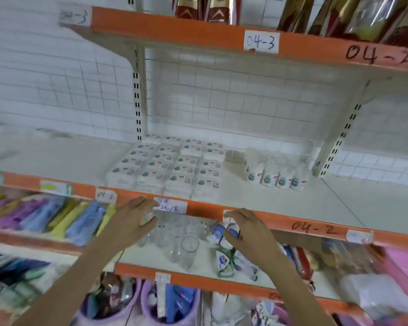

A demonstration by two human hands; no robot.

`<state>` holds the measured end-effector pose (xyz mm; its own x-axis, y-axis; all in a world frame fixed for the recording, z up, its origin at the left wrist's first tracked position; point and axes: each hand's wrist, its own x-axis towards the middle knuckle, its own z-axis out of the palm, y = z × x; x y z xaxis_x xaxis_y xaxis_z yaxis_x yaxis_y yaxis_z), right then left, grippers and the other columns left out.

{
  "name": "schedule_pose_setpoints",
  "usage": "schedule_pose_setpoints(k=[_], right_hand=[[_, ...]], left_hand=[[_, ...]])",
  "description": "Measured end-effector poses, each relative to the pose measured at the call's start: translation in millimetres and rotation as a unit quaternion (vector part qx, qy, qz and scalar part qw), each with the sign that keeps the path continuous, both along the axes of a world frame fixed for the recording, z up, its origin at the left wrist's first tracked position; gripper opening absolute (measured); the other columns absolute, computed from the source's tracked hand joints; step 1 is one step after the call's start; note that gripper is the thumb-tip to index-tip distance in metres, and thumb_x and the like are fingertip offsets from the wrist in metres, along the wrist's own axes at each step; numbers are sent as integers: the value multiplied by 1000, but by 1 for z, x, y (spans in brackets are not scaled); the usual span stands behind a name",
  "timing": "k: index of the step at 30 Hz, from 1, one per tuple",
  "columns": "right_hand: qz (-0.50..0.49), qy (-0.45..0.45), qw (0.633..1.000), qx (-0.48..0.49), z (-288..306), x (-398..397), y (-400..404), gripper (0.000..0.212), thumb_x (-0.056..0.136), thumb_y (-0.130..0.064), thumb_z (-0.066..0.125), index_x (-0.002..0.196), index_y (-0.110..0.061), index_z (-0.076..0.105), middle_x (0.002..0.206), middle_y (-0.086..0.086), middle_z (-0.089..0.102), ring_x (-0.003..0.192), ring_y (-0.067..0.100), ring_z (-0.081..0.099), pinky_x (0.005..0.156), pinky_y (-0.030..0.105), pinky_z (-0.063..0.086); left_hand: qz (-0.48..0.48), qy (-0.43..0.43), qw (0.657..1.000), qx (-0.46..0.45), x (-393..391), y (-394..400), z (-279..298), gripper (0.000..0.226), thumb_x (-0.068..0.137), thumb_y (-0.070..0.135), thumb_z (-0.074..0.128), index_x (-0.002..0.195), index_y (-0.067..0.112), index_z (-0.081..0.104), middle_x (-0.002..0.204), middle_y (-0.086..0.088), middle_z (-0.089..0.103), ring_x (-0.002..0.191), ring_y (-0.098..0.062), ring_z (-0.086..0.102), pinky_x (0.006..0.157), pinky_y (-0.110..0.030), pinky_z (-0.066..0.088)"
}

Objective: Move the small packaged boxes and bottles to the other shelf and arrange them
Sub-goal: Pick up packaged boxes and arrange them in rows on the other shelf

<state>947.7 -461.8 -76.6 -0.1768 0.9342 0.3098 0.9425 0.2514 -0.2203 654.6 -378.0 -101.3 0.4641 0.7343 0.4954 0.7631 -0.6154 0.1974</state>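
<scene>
Presently: right hand [247, 234] curls round a small blue-and-white package [224, 231] on the lower shelf [198, 277], seemingly to lift it; left hand [137, 220] reaches among clear bottles [179, 241], and whether it holds one cannot be told. Upper shelf [292, 224] already carries white boxes [174, 168] in tight rows and labelled bottles [276, 175] grouped beside them, likely to save room.

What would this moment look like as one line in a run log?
left hand: on clear bottle | right hand: grips small packets | lower shelf | boxes arranged on shelf 04-2
</scene>
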Motion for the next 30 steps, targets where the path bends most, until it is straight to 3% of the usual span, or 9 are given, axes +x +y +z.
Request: schedule_pose_setpoints(k=[3,6,9,12,14,20,22,26,30], right_hand=[[31,28,999,-29,-18,-17,-30,38,90,-33,56,126,-20,52,130,-2,50,110,23,55,87,29,41],[69,37,995,-60,-32,-40,-45,40,92,-35,53,129,-21,48,132,-4,47,118,17,49,89,24,39],[108,53,989,-82,-39,-70,-49,44,92,-35,53,133,-23,44,136,-7,45,124,13,44,96,25,38],[157,52,981,-97,-42,-109,-44,44,93,-35,51,134,-24,42,136,-7,45,122,13,45,97,26,38],[198,54,972,-110,-43,-142,-36,44,93,-35,50,134,-23,41,136,-6,44,122,14,44,99,28,38],[314,55,940,-121,-41,-262,-7,50,92,-38,52,138,-27,35,136,-10,42,123,9,42,96,22,37],[343,50,930,-120,-41,-307,5,50,92,-39,52,138,-28,36,137,-11,41,124,9,42,96,22,37],[386,47,915,-112,-35,-397,35,48,90,-38,54,135,-27,41,134,-14,42,123,8,43,98,24,38],[390,60,914,-94,-18,-481,71,42,89,-36,55,129,-28,45,128,-13,48,117,8,47,91,21,37]], left_hand=[[12,-6,999,-48,-21,-49,-20,36,77,39,45,94,15,66,92,1,67,82,-13,63,74,-19,41],[61,-14,993,-99,-56,-91,-24,33,77,39,42,90,21,67,89,6,65,76,-7,61,63,-14,45],[119,-7,986,-113,-96,-126,-24,33,81,37,43,94,20,68,98,4,66,86,-10,62,69,-11,42],[203,7,973,-112,-140,-153,-24,26,89,27,54,112,20,63,118,4,58,105,-13,57,82,-22,45],[252,20,958,-137,-168,-170,-21,28,89,27,54,117,21,59,122,5,55,109,-15,55,85,-25,43],[375,-43,916,-139,-260,-223,-13,18,83,24,61,101,25,65,104,11,58,90,-11,60,73,-25,46],[403,-51,903,-141,-293,-231,-11,21,81,29,57,100,23,66,102,11,57,90,-10,58,70,-23,41],[435,-54,888,-139,-372,-223,-10,21,80,25,60,100,26,65,103,4,60,96,-17,60,76,-25,46],[448,-54,884,-118,-448,-193,4,25,82,32,55,104,28,64,107,7,56,99,-12,57,81,-24,46]])
